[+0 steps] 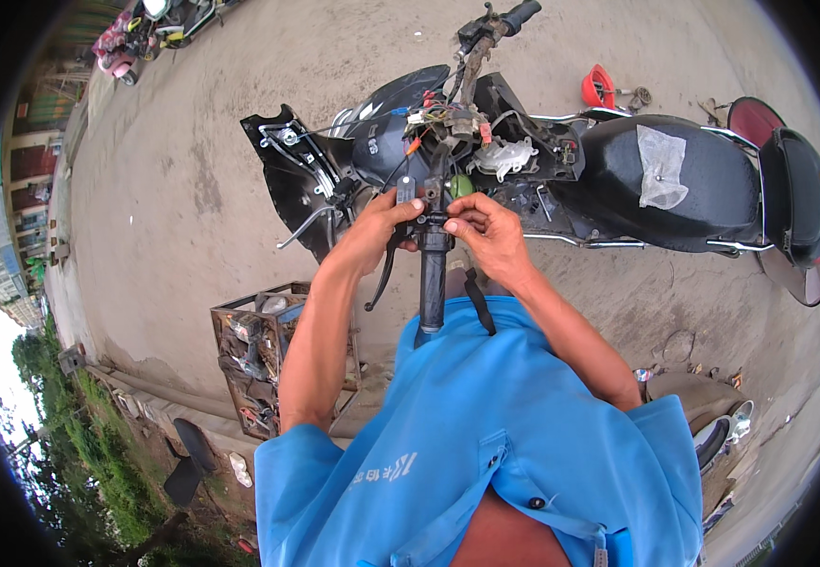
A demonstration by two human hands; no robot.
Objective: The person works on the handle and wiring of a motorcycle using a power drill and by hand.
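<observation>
A bright blue short-sleeved shirt [467, 397] is covering the wearer's torso. Just beyond it, a black ribbed cylindrical handlebar grip [433, 288] is pointing back toward the shirt. At the grip's inner end, a dark bracket-like lever mount [432, 219] is sitting between the two hands. The left hand [372, 231] is gripping the mount's left side, thumb on top, and a curved black metal lever [384, 282] is extending below it. The right hand [491, 238] is bending thumb and index finger against the mount's right side; whether they are pinching a small part cannot be told. Farther on, tangled multicoloured wires [443, 115] are hanging exposed around the steering column. A long black padded seat [599, 180] is stretching to the right, a translucent whitish plastic sheet [660, 156] lying on it. Beyond the motorcycle, a red bowl-shaped object [598, 87] is resting on the grey concrete ground [334, 42]
</observation>
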